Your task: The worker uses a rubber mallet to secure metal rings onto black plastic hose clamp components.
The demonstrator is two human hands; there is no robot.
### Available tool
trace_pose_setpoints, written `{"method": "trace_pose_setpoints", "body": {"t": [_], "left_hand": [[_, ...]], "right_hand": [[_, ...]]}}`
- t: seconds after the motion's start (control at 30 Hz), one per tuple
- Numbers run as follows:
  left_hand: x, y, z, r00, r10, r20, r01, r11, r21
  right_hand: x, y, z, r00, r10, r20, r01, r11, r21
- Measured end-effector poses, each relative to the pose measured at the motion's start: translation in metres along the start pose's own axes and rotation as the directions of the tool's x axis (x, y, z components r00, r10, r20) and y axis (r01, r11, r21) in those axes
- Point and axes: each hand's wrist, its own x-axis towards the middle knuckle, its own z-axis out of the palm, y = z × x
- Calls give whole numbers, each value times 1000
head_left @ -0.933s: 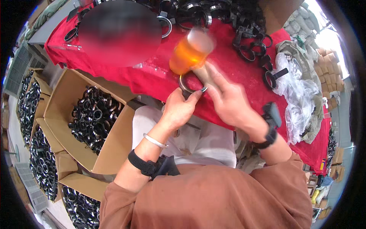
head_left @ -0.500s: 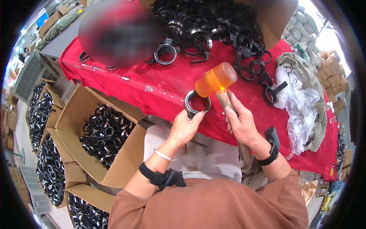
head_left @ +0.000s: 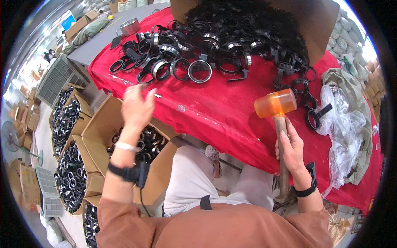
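The right hand is gripping the wooden handle of one mallet. Its orange, see-through head is sitting just above the hand, over the red tabletop. Half a second ago the left hand was pinching a ring under the mallet; now it is lifting up, open and empty, fingers apart. Just beyond its fingertips, many black and silver rings are lying, too many to count. Below it, an open cardboard box is holding more rings.
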Motion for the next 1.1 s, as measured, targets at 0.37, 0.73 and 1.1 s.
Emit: {"method": "trace_pose_setpoints", "body": {"t": [0.37, 0.73, 1.1], "left_hand": [[48, 69, 29, 862, -443, 247, 457, 889, -1], [114, -133, 62, 825, -554, 114, 564, 820, -99], [184, -209, 100, 759, -636, 135, 635, 770, 57]], "right_hand": [[-3, 3, -7, 998, -56, 34, 57, 998, -21], [23, 2, -12, 982, 100, 160, -122, 983, 135], [32, -30, 18, 950, 199, 239, -221, 973, 69]]}}
